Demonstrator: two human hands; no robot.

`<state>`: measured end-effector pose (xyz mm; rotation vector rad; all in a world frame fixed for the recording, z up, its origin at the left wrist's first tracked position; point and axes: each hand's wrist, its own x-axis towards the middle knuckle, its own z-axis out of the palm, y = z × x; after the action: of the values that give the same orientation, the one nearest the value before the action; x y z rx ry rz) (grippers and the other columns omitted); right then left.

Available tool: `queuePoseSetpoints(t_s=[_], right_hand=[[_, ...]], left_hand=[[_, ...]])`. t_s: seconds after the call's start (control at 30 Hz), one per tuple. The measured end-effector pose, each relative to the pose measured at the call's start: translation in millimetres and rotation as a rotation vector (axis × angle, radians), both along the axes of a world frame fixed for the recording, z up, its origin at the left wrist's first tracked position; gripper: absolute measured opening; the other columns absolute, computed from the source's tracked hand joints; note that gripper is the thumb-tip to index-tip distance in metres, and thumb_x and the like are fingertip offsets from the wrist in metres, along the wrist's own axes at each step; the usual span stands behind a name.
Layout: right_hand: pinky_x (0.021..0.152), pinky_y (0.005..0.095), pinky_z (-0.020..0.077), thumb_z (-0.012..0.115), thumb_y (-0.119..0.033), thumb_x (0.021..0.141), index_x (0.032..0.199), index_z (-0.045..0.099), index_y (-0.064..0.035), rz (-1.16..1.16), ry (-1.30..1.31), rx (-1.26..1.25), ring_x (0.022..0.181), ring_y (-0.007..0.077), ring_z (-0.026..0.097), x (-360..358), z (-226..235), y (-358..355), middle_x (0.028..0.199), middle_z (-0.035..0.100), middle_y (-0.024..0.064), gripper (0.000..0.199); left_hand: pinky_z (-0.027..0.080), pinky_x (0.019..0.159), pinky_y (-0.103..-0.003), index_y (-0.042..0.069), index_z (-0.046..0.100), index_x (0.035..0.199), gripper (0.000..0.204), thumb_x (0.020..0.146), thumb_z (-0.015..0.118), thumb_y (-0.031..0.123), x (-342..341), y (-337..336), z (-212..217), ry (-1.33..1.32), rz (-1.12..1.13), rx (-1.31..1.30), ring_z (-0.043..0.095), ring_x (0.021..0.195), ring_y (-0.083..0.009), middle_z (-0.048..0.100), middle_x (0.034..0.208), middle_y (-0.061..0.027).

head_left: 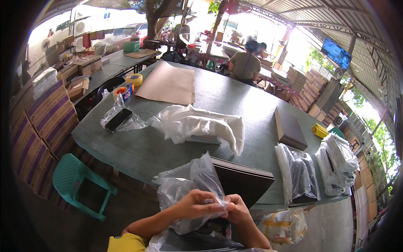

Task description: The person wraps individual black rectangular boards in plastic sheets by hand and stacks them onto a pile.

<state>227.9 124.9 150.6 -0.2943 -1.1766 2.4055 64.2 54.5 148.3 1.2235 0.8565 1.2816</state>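
A clear plastic bag (184, 176) hangs between my hands at the table's front edge, its body spread up and to the left. My left hand (199, 206) pinches its edge from the left. Close against it, my right hand (238, 209) grips the same edge with thumb and fingers. Just beyond lies a stack of black boards (243, 178), partly covered by the bag. Below my wrists, another dark board in plastic (184, 241) shows at the lower edge of the view. Farther in, a white plastic bag (201, 122) drapes over a small stack.
On the grey-green table (126, 147) are a phone (119, 119), tape rolls (134, 80), brown paper (168, 82), a dark box (290, 128) and plastic-wrapped packs (298, 174). A green stool (79, 180) and cartons (46, 117) stand left. A person (245, 65) sits beyond.
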Motion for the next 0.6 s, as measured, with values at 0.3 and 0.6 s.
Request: queuePoseSetpoints(t_s=[0.3, 0.6], right_hand=[[0.052, 0.0222, 0.0397, 0.061, -0.027, 0.074, 0.065, 0.057, -0.0005, -0.07, 0.575, -0.122, 0.051, 0.0099, 0.047, 37.5, 9.4, 8.1, 0.058, 0.054, 0.0064, 0.028], [0.053, 0.0205, 0.0389, 0.063, -0.004, 0.071, 0.072, 0.058, 0.0029, -0.268, -0.163, 0.789, 0.059, 0.008, 0.051, 17.2, 31.0, -10.0, 0.065, 0.056, 0.0051, 0.008]], left_hand=[[0.04, 0.045, -0.026, 0.0, 0.053, 0.073, 0.019, 0.073, 0.059, 0.018, -98.5, -18.0, -42.3, 0.793, 0.768, -0.059, 0.045, 0.046, -0.0086, 0.051, 0.052, -0.0037], [0.045, 0.056, -0.029, 0.005, 0.045, 0.086, 0.026, 0.071, 0.064, 0.015, 27.6, -17.7, 57.9, 0.549, 0.377, 0.582, 0.059, 0.063, -0.0205, 0.056, 0.072, -0.0086]])
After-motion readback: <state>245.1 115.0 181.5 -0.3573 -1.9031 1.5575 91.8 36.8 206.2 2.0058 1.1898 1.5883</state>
